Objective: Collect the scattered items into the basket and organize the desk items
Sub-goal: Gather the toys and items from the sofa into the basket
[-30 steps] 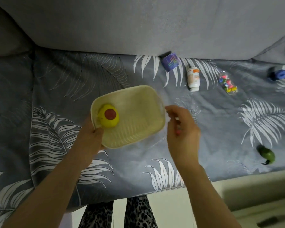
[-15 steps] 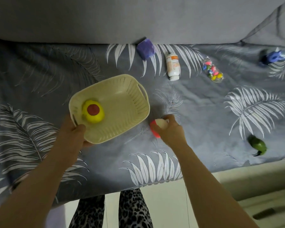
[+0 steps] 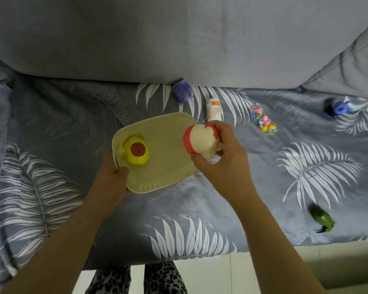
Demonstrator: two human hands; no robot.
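A cream plastic basket rests on the grey leaf-print sofa cover. My left hand grips its near left rim. Inside, at the left end, lies a yellow toy fruit half with a red centre. My right hand holds a red-skinned toy fruit half with a cream face above the basket's right edge. Scattered on the cover are a purple block, a white bottle with an orange label, a bag of coloured beads, a blue object and a green toy vegetable.
The grey sofa backrest rises behind the seat. The seat's front edge runs along the bottom, with pale floor and my leopard-print trousers below it.
My right hand picked the red and cream fruit half off the cover beside the basket and lifted it over the basket's right edge. The left hand kept its grip on the rim.
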